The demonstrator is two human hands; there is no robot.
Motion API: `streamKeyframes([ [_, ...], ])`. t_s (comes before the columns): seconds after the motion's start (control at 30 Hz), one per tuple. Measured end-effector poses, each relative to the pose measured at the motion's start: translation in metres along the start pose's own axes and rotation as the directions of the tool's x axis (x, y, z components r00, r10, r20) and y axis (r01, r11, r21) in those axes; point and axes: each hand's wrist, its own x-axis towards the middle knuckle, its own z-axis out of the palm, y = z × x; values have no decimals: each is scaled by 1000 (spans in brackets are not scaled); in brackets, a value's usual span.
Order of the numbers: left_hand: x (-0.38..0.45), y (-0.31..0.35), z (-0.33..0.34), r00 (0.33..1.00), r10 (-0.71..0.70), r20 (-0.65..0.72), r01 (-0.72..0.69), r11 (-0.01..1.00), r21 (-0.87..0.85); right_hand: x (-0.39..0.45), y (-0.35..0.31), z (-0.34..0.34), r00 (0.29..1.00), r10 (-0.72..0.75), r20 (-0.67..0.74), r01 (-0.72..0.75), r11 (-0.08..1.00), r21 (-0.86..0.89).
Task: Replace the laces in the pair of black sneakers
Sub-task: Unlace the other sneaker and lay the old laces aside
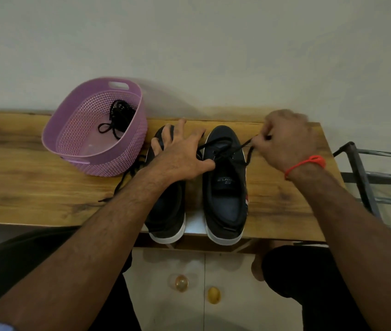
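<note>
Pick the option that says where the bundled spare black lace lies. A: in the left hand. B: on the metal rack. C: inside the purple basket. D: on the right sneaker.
C: the bundled lace lies on the floor of the purple basket, while the right hand pinches a different lace threaded in the right sneaker.

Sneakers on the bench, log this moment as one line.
step: lacing | right hand: pinches lace of right sneaker | left hand: spread on left sneaker | purple basket: holds black laces
</note>
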Motion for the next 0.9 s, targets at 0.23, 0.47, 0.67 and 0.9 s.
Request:
streamKeyframes([
  [0.23,2,-2,3,1000,0,7,0,1000,7,-10,-10,20,926,-234,296,226,972,59],
  [0.47,1,-4,1,1000,-9,14,9,1000,10,-11,-18,14,972,-171,160,175,985,-9],
  [0.67,3,0,2,1000,-11,12,10,1000,24,1,4,-2,994,13,104,-24,994,103],
  [0.9,2,-1,2,1000,-21,18,20,999,29,-19,-25,23,910,-272,312,310,948,-77],
])
